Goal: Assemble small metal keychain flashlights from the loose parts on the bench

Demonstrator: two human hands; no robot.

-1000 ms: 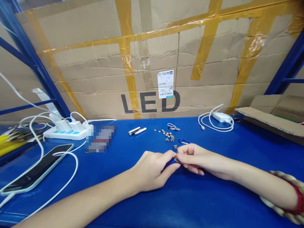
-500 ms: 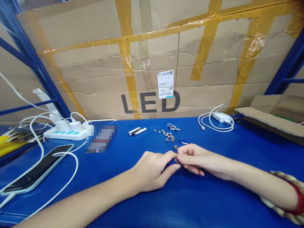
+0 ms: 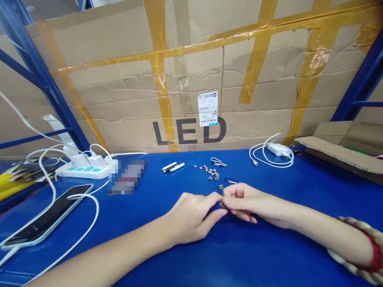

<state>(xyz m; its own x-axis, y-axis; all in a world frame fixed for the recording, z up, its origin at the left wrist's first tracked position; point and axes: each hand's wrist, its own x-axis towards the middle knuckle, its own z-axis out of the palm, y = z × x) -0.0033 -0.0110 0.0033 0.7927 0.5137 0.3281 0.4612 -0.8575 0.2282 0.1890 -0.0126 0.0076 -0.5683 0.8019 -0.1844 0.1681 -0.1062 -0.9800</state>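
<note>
Between the thumb and forefinger of my left hand (image 3: 191, 218) is a small round metal part (image 3: 222, 204), mostly covered by fingertips. My right hand (image 3: 253, 201) pinches its thumb and forefinger against the same part from the right, its other fingers curled loosely. Just beyond the fingertips lies a single small metal piece (image 3: 220, 187). Several silvery button-like metal pieces (image 3: 214, 173) are scattered farther back. A blue carabiner (image 3: 232, 180) rests behind my right hand, and silver and dark carabiners (image 3: 219, 162) lie beyond the scattered pieces.
Metal tubes (image 3: 177, 167) lie at the back centre of the blue table (image 3: 185, 263). A phone (image 3: 49, 215) and a power strip (image 3: 86, 172) with white cables occupy the left. A white charger (image 3: 278, 150) and an open cardboard box (image 3: 338, 153) stand at the right.
The view has shifted slightly, so the scene sits a little lower. Both hands keep nearly the same pose around the small metal part.
</note>
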